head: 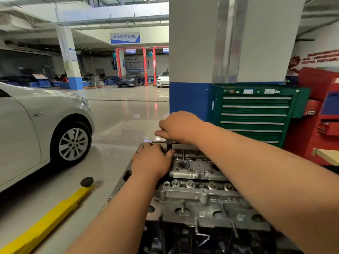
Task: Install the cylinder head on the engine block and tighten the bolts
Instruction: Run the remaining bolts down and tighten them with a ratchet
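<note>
Leftmost, a silver car (pixel 36 125) stands beside a yellow lift arm (pixel 55 213) lying on the floor. Next, the left hand (pixel 152 162) curls its fingers round the upright shaft of a T-handle wrench (pixel 169 147), while the right hand (pixel 178 127) grips its crossbar on top. Below them the cylinder head (pixel 200 173) sits on the engine block (pixel 179 237), with a green tool cabinet (pixel 256 114) behind on the right.

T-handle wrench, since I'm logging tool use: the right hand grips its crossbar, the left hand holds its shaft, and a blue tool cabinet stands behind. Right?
No: the tool cabinet behind is green, not blue, as the head view shows. The right hand does grip the crossbar of the T-handle wrench, the left hand its shaft.
</note>
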### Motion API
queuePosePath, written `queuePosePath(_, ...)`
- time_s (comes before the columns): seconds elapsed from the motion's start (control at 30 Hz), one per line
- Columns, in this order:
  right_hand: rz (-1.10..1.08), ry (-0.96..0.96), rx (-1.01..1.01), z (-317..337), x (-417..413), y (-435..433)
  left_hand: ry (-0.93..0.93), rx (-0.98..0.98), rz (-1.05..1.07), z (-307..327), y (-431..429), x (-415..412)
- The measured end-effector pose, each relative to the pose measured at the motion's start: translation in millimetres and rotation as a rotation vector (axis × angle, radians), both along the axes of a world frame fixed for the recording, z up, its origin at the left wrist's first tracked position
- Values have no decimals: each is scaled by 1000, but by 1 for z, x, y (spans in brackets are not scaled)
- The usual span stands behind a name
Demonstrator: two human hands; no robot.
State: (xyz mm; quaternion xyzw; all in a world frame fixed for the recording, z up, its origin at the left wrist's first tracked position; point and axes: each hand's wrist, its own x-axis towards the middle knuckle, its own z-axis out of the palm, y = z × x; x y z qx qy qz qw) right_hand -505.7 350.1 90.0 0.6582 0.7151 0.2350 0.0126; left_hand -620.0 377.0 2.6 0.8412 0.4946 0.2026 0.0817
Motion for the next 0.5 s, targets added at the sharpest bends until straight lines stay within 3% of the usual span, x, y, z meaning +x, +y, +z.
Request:
queuePosePath(0.17, -278, -9, 92, -5, -23, 18, -67, 1, -40, -1, 4, -2)
queuePosePath(0.37, 97, -256, -106, 15, -2, -1, -20, 4, -139, 1, 6, -4)
queuePosePath(0.43, 84, -348, -99, 16, -2, -2, -15, -12, -148, 1, 6, -4)
queuePosePath(0.5, -78, -301, -86, 11, -9, 4, -39, -18, -161, 0, 6, -3)
